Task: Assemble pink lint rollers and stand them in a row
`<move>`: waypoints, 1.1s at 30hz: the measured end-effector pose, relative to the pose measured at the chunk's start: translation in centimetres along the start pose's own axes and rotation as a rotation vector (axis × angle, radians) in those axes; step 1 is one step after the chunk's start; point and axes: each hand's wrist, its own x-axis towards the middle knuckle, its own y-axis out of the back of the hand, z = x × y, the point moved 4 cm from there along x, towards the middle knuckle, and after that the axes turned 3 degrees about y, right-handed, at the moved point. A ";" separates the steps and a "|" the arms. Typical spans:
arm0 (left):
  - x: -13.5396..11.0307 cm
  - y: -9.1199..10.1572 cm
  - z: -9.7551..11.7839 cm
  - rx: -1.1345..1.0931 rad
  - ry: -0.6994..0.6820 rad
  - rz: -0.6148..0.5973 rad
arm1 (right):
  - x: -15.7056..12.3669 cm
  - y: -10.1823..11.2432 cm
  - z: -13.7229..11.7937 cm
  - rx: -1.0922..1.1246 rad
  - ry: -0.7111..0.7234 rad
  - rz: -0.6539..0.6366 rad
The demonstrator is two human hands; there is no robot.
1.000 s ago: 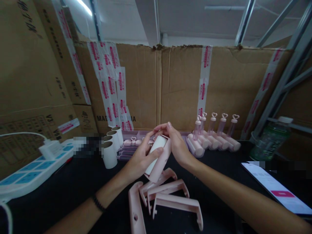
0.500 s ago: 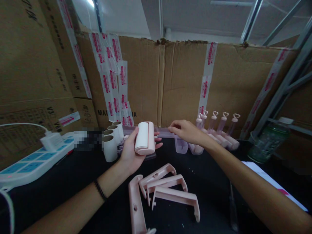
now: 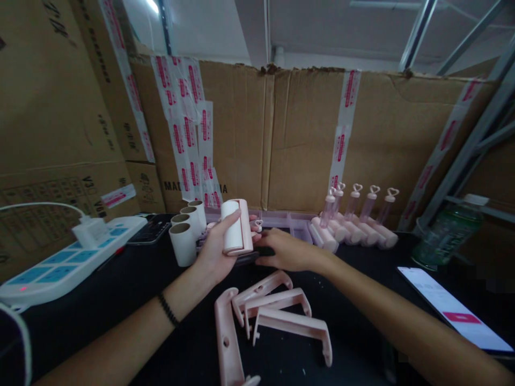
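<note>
My left hand (image 3: 215,244) is closed around a lint roller (image 3: 232,228) with a white paper roll and a pale pink cover, held upright above the table. Right beside it, my right hand (image 3: 287,249) has its fingers bent towards the roller's lower side. A dark shape shows between its thumb and fingers, but what it is I cannot make out. Just behind the fingers a small heart-shaped loop (image 3: 258,224) shows. Nearer to me lie several pink curved handles (image 3: 292,321), one of them lengthwise at the left.
White paper rolls (image 3: 182,245) stand at the left, near a power strip (image 3: 60,257) and a dark phone (image 3: 151,229). A lilac tray (image 3: 281,219) lies along the cardboard wall (image 3: 241,134). Rollers with heart-topped tubes (image 3: 354,225), a bottle (image 3: 448,233) and a lit phone (image 3: 454,311) are at right.
My right hand has come from the tray at the back, leftward and nearer, to beside the lint roller. My left hand keeps hold of the roller, turned slightly. The handles have not moved.
</note>
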 end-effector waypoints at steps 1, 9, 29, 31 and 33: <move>0.0 0.0 -0.1 0.029 0.011 0.001 | 0.2 -0.9 -0.3 -0.038 0.025 -0.020; 0.0 0.3 0.5 0.087 -0.144 0.093 | -0.3 -1.9 0.6 -0.139 -0.229 -0.083; -0.1 1.1 1.3 0.048 -0.239 0.110 | -1.4 7.2 1.4 0.534 -0.154 0.426; -0.2 1.1 1.2 0.060 -0.239 0.099 | -1.4 7.2 1.4 0.539 -0.152 0.425; -0.3 0.9 1.2 0.076 -0.223 0.080 | -1.5 7.4 1.4 0.524 -0.149 0.429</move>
